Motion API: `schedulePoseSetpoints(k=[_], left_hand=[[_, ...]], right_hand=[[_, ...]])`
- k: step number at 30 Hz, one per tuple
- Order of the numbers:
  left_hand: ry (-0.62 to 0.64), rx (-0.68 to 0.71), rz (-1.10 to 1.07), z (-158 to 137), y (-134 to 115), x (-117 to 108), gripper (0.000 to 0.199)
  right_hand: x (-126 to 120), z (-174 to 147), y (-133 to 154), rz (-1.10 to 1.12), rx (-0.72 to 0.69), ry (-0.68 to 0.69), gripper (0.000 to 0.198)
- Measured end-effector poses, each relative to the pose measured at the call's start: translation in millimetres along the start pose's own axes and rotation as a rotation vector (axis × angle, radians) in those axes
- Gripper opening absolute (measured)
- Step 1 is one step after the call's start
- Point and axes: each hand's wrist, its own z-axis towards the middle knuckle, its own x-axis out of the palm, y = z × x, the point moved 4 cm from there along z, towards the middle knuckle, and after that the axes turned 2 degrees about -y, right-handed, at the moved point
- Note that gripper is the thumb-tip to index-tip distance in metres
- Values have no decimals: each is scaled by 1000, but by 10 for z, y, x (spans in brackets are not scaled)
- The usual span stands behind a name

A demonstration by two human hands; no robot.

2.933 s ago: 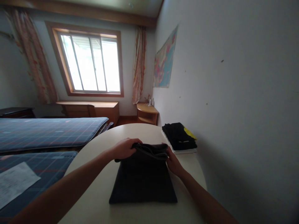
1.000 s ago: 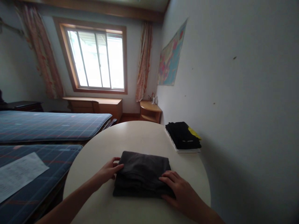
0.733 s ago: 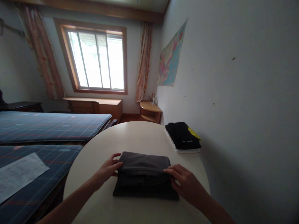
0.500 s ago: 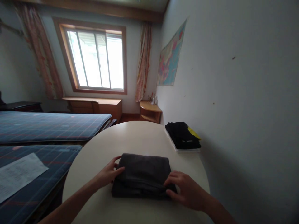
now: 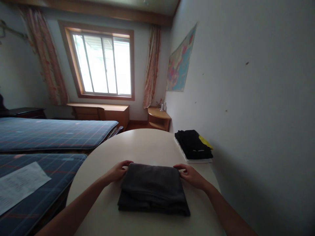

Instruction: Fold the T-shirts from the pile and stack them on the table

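A folded dark grey garment lies flat on the pale round table, its layers showing along the near edge. Which kind of garment it is, I cannot tell. My left hand has its fingers bent round the far left corner of the cloth. At the far right corner, my right hand pinches the edge between thumb and fingers. Some fingertips of both hands are hidden behind the cloth.
Black folded clothes with a yellow patch lie on white ones at the table's right side, near the wall. Left of the table are beds with blue plaid mattresses and a paper sheet.
My right hand has moved from the garment's near right part to its far right corner. My left hand has slid slightly farther up to the far left corner.
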Motion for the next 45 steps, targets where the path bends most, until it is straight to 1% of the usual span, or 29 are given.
schedulePoseSetpoints(k=[4,6,8,10,12,15,17,20,22,24,26,28,30,31,33,34,36,38,40,42,44,45], left_hand=[[-2,153,80,56,-109,17,42],[-4,195,109,78,-164,39,36],[27,208,80,96,-190,59,35],[75,202,32,115,-180,61,38],[94,162,-4,141,-133,34,36],[38,69,-16,194,-35,-28,30],[-11,43,-16,230,7,-43,28],[-14,52,-60,276,16,-14,29],[6,55,-71,297,-3,1,32],[17,45,-33,306,-37,-4,36],[38,51,35,297,-92,-13,39],[49,109,121,269,-176,-20,37],[42,206,247,219,-266,-22,29],[26,254,314,190,-303,-23,26],[-5,323,419,135,-345,-23,23],[-24,342,450,113,-350,-25,24],[-77,363,485,88,-336,-36,25],[-125,368,507,87,-300,-46,26],[-154,371,516,98,-257,-50,27],[-163,379,511,106,-222,-49,28],[-170,395,506,98,-203,-48,30],[-173,402,504,89,-199,-47,30]], right_hand=[[54,31,-15,82,-28,14,42],[73,38,-41,67,-47,-2,43],[80,43,-59,43,-74,-17,44],[72,51,-70,32,-87,-28,42],[55,68,-88,58,-75,-43,42],[45,109,-140,123,-44,-58,44],[49,139,-179,133,-34,-60,43],[15,181,-178,29,-32,-85,40],[-36,209,-88,-130,-24,-130,38],[-65,235,101,-284,-21,-188,38],[-5,250,378,-340,-76,-216,38],[164,238,670,-363,-173,-207,37],[416,196,882,-403,-264,-130,46],[547,170,930,-442,-274,-74,52],[769,112,914,-499,-246,70,61],[840,85,874,-514,-230,132,62],[895,44,790,-518,-216,217,62],[869,30,764,-507,-215,250,61],[826,40,835,-504,-208,228,60],[825,64,1014,-511,-221,147,53],[907,85,1252,-518,-273,59,41],[985,92,1365,-519,-305,51,35]])
